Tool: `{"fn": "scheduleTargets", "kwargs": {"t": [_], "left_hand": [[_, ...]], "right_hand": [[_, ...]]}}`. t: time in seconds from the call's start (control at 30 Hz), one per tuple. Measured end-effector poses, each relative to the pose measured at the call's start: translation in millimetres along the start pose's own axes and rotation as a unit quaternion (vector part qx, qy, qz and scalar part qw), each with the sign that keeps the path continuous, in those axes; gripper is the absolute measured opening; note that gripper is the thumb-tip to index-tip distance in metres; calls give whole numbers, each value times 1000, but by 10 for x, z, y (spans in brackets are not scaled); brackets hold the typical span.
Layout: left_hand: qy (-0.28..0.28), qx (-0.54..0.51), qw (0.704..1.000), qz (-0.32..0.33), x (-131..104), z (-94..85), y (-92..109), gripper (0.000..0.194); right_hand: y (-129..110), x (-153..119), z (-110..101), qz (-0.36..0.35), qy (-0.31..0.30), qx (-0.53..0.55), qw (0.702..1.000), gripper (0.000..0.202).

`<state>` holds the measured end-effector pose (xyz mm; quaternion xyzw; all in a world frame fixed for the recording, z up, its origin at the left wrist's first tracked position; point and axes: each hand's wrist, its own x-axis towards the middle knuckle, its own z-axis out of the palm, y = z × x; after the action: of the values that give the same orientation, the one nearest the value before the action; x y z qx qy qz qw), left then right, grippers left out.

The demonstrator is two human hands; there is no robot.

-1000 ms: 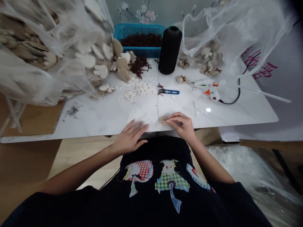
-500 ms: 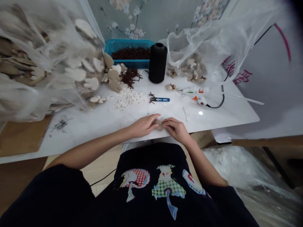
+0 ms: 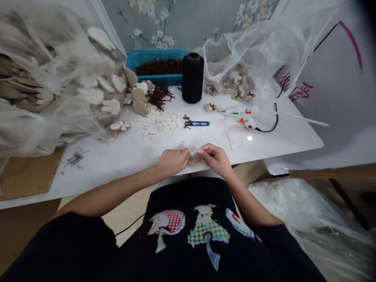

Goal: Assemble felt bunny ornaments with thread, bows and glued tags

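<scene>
At the front edge of the table, a small beige felt piece (image 3: 193, 160) sits between my two hands, its shape mostly covered by fingers. My left hand (image 3: 173, 161) is closed on its left side, fingers curled. With thumb and forefinger pinched, my right hand (image 3: 216, 158) grips its right side; any smaller part in that pinch is too small to make out. Beyond the hands lie blue thread snips (image 3: 198, 123), with brown bows (image 3: 187, 120) by their tips. A white glue gun (image 3: 248, 123) with an orange nozzle rests to the right.
A black thread cone (image 3: 193, 80) stands before a blue basket (image 3: 155, 81) of brown bows. White tags (image 3: 155, 123) and loose bows (image 3: 160, 97) are heaped left of centre. Plastic bags of felt pieces (image 3: 110, 105) crowd the left; another bag (image 3: 235, 58) stands back right. Black thread scraps (image 3: 76, 156) lie left.
My left hand has curled its fingers and shifted slightly left and down with the felt piece. My right hand has turned, now pinching with thumb and forefinger raised. The view has shifted a little.
</scene>
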<state>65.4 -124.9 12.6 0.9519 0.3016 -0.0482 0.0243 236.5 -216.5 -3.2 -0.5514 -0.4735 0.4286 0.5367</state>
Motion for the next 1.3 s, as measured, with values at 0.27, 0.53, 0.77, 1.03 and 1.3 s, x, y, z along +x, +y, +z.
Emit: {"fn": "scheduleTargets", "kwargs": {"t": [0.27, 0.53, 0.77, 1.03, 1.3], "left_hand": [[21, -103, 993, 46, -44, -26, -40, 36], [-14, -169, 980, 100, -3, -145, -278, 32], [-2, -216, 976, 36, 213, -46, -287, 45], [2, -221, 975, 28, 200, -20, -242, 45], [8, -217, 975, 42, 129, 22, -354, 41]], "right_hand": [[86, 57, -41, -55, 38, -99, 993, 27], [107, 55, -41, -120, -3, -230, 966, 20], [104, 57, -57, -79, 23, -185, 979, 26], [79, 150, 57, -65, -33, -5, 997, 32], [19, 127, -55, -95, -53, -221, 969, 19]]}}
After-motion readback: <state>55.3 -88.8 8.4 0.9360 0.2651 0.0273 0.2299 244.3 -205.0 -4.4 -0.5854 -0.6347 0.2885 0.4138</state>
